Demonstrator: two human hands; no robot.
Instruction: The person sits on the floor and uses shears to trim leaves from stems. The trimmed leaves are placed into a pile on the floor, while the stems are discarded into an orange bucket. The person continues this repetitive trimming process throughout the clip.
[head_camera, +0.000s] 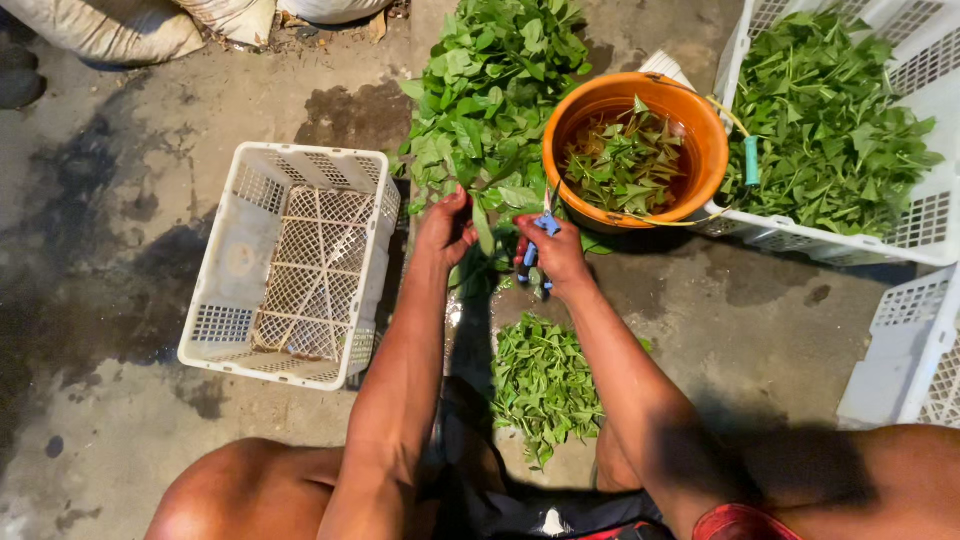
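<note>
My left hand (446, 230) grips the stems of a bunch of green leafy stalks (490, 90) that lies on the concrete ahead of me. My right hand (553, 253) is closed around small blue-handled scissors (537, 247), held right beside the stems. Between my legs lies a small heap of cut green leaves (545, 382). An orange bucket (700, 150) with water and floating leaves stands just past my right hand.
An empty white plastic crate (245, 250) sits to the left. A white crate (930, 220) full of green leaves is at the top right, another white crate (905, 350) at the right edge. Sacks (110, 30) lie at the top left. The concrete floor is wet in patches.
</note>
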